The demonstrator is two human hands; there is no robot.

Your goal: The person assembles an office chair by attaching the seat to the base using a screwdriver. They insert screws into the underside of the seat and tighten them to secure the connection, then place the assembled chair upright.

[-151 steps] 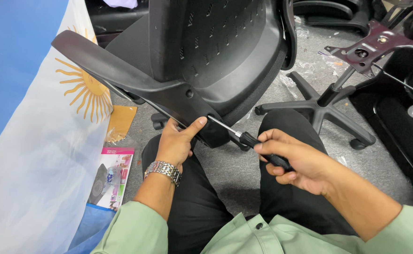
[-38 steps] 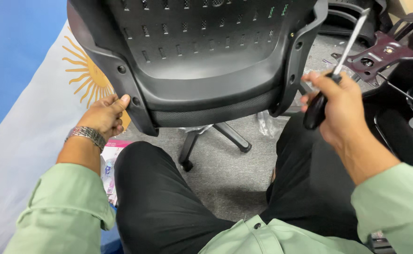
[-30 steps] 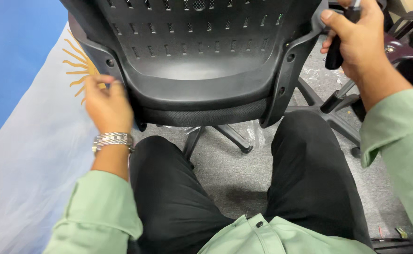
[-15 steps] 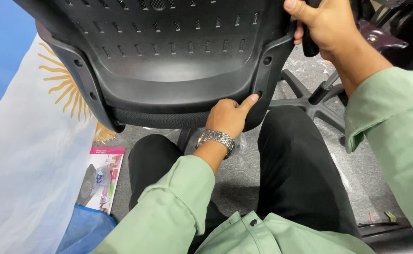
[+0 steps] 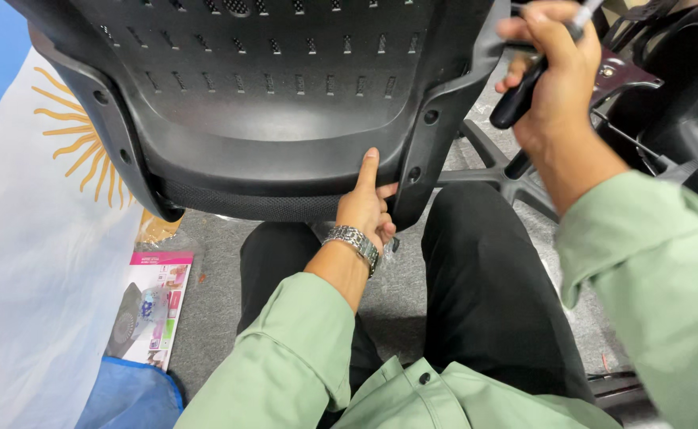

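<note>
Two hands on this job, both mine. Nearest: my knees in black trousers, grey carpet (image 5: 222,278) between them.

My left hand (image 5: 365,210), watch on the wrist, sits at the near lower edge of the chair seat shell (image 5: 269,103). Index finger (image 5: 369,165) is straight, its tip pressed to the plastic just left of the right side bracket (image 5: 428,135). The other fingers curl in under the rim. Nothing is clamped; it props more than it grips.

The shell is tilted up over my lap, underside facing me, slotted ribs across it, mesh band along the near edge. I judge it as stiff moulded plastic, bulky rather than heavy, and smooth enough to slide on a palm. The best holds look like the near rim, or the side brackets where the screw holes (image 5: 415,173) sit. The slotted middle is probably too thin to lever on.

Further right and higher, my right hand (image 5: 559,79) is wrapped tight round the black handle of the screwdriver (image 5: 523,91), shaft pointing up and away, tip out of view. It is off the chair.

Left, on the floor: a white and blue cloth with a sun print (image 5: 47,238), a pink leaflet (image 5: 154,306) beside it. Far right: the black star base (image 5: 516,171) and a metal seat plate (image 5: 623,71).
</note>
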